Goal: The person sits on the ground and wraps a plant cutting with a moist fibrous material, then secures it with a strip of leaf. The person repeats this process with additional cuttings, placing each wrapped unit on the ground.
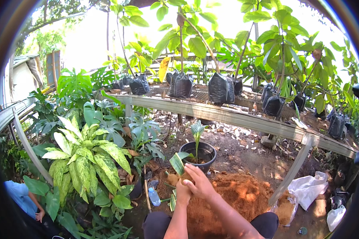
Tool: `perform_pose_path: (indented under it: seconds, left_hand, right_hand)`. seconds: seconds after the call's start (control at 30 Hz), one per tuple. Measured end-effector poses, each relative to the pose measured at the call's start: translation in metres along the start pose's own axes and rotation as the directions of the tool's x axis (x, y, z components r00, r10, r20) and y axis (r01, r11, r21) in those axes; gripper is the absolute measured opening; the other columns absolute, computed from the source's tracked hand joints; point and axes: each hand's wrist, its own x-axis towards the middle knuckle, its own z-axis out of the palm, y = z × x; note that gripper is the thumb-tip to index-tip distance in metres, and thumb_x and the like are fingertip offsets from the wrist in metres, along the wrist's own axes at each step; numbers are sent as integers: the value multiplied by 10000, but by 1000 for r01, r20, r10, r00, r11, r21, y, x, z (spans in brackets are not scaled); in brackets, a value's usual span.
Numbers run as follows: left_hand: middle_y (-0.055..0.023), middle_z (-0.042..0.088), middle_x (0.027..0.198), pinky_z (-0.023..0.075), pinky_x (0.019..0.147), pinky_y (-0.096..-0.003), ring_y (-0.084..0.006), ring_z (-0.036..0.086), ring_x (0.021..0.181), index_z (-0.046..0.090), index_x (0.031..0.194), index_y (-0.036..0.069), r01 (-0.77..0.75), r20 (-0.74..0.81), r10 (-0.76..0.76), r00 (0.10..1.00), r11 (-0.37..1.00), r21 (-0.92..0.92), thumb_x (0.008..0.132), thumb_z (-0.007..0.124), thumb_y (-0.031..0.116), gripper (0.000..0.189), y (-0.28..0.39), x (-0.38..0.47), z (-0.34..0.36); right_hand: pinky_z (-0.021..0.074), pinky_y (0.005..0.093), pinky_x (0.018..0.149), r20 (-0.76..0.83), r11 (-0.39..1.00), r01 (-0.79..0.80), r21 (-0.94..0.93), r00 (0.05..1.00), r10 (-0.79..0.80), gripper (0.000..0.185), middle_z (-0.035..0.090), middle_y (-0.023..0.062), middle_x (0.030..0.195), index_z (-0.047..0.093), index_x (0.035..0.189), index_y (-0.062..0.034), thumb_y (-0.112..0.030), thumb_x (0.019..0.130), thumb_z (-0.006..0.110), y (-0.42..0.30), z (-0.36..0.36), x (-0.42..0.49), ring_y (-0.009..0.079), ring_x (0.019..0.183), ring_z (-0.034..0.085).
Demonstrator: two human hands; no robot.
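Note:
My left hand (183, 192) grips the underside of a brown ball (186, 177) of fibrous material, likely coir or soil. From its top rises a short, yellow-edged green leaf piece (176, 164), which looks like a snake plant cutting. My right hand (199, 182) cups the same ball from the other side, fingers pointing up and partly hiding it. A second brown ball (172, 179) lies just left of my hands. Beyond them stands a black plastic pot (211, 160) with a young leafy plant (197, 133). Below my hands spreads a heap of reddish-brown coir-like material (242, 191).
A clear plastic bottle (154, 197) and variegated leaf pieces (173, 200) lie at left, near a large variegated plant (89, 152). A bench rail (227, 115) crosses behind, with bagged saplings (221, 88) above. White plastic sacks (309, 188) lie right. Another person's hand (40, 215) shows lower left.

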Motion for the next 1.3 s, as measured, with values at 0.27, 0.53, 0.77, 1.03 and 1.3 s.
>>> perform_pose_path:
  seconds: [0.27,0.53,0.77,1.03,1.3]
  left_hand:
    - [-62,621,1251,513,949,-320,-158,622,1111,535,1368,14,234,133,-197,971,704,-670,961,708,327,542,-22,-10,6]
    - [-90,582,1356,488,1054,-393,-223,603,1218,481,1432,56,282,126,-311,942,532,-799,946,681,503,690,-19,-14,4]
    - [-48,599,1321,447,1056,-365,-189,564,1242,531,1379,77,363,248,-271,930,574,-734,960,676,341,517,-6,-13,-1]
    - [-81,642,1244,547,964,-406,-237,651,1131,577,1288,87,374,217,-374,902,425,-824,923,644,348,453,9,-7,-3]
    - [-58,678,1165,597,837,-372,-228,694,1019,596,1251,120,500,357,-422,833,300,-812,932,632,437,451,25,-9,-3]
  right_hand:
    - [486,380,1006,0,827,-324,459,931,364,398,696,183,1203,653,1285,-19,-253,965,626,5,11,-5,312,1135,669]
    - [432,383,1092,89,813,-400,422,911,402,392,696,198,1199,688,1244,-27,-286,955,634,-10,4,-2,287,1133,658]
    - [163,458,1241,7,851,-285,441,949,314,407,520,191,1485,677,1276,-32,-311,1023,522,11,11,-6,406,1508,238]
    - [168,551,1233,-165,973,-33,229,984,72,619,354,224,1594,554,1426,-51,-487,987,548,11,16,-16,411,1522,212]
    - [326,557,1174,-326,935,330,-128,877,-354,964,556,221,1388,480,1411,24,-543,722,847,11,10,-32,388,1289,560]
